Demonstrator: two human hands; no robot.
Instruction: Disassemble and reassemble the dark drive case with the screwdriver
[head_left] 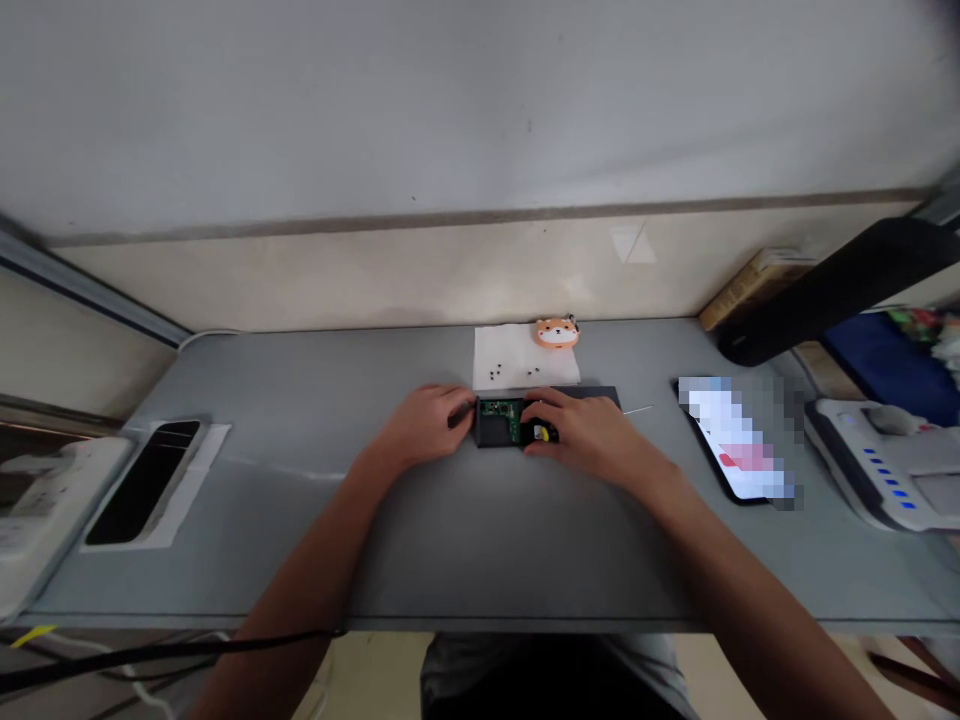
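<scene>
A black device housing (493,432) lies on the grey table in front of me, with a green circuit board (496,408) exposed inside it. My left hand (424,428) is at its left end, fingers closed round a small dark piece (459,413) whose kind I cannot make out. My right hand (592,430) covers the right part of the housing. Its fingers grip a black part with a yellow and white label (543,432). Behind this hand lies a flat dark panel (600,393), mostly hidden. Several tiny dark screws (495,371) lie on a white paper (506,345) behind the housing.
An orange animal-faced case (556,332) sits on the paper. A thin metal rod (638,409) lies right of my right hand. Phones lie at left (146,485) and right (731,440). Power strips (885,470) and a black cylinder (832,295) stand at the sides.
</scene>
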